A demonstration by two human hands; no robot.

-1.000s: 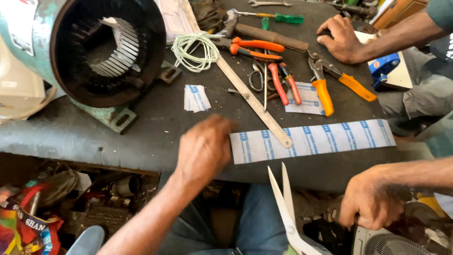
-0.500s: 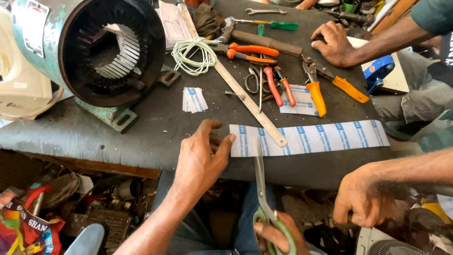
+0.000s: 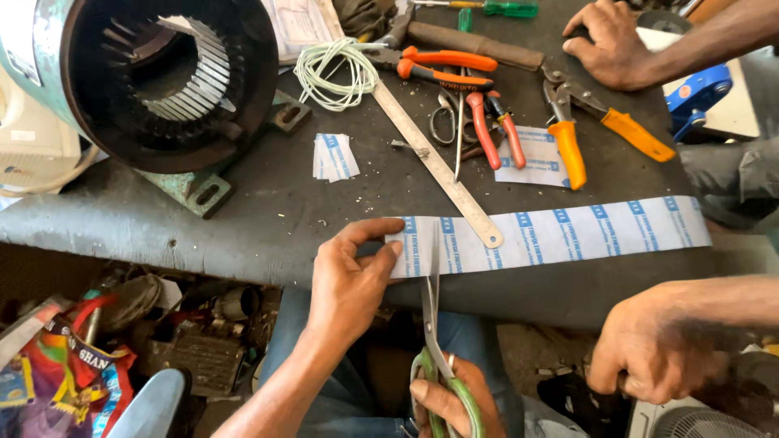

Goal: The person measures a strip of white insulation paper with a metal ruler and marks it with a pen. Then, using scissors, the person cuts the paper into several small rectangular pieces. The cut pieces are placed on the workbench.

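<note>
While your left hand [image 3: 349, 280] pinches the near end of the long white paper strip [image 3: 552, 235] with blue bands at the tabletop [image 3: 268, 211] edge, your right hand [image 3: 446, 401] grips green-handled scissors [image 3: 434, 324], blades meeting the strip just beside your thumb. The strip lies flat along the front edge, under a metal ruler's [image 3: 434, 162] tip. Bare dark surface lies left of your hand; another person's hand [image 3: 657, 357] hangs to the right.
</note>
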